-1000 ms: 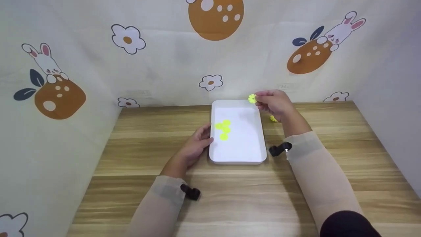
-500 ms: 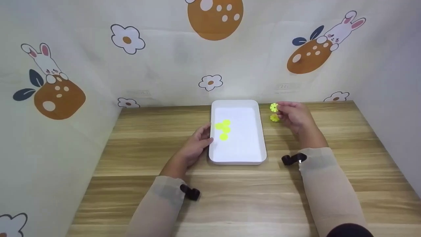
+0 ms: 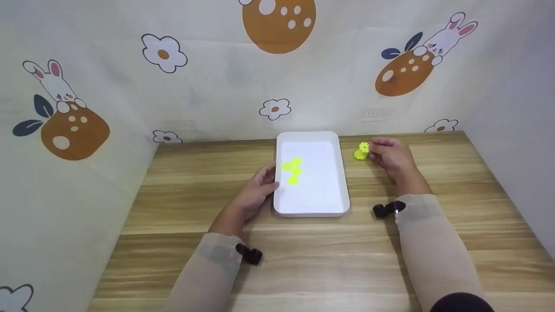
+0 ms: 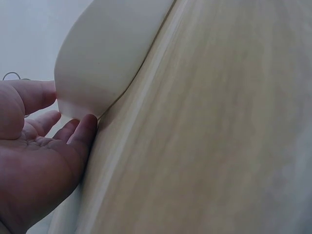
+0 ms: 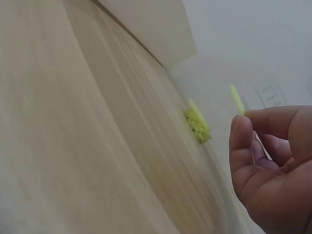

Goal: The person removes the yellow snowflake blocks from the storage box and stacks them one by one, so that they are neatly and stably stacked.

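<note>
With thumb and index finger my right hand (image 3: 391,158) pinches a yellow snowflake building disc (image 3: 364,147), upright, its notched face toward the head camera. Just behind and below it lies a small pile of the same discs (image 3: 359,155) on the table. In the right wrist view the held disc (image 5: 237,99) shows edge-on, apart from the pile (image 5: 197,126). My left hand (image 3: 256,193) rests against the left wall of a white tray (image 3: 311,214), fingers and thumb touching its side. Several yellow discs (image 3: 293,170) lie flat inside the tray, toward its left.
The wood-grain table (image 3: 303,264) runs back to a cloth wall (image 3: 225,86) printed with rabbits and flowers. Close behind the tray and the pile stands that wall. A black wrist camera (image 3: 389,209) sits on the right sleeve, another (image 3: 249,254) on the left.
My right hand has moved from over the tray's back right corner rightward to the pile, carrying the disc, then lowered it slightly. The left hand and tray have stayed put.
</note>
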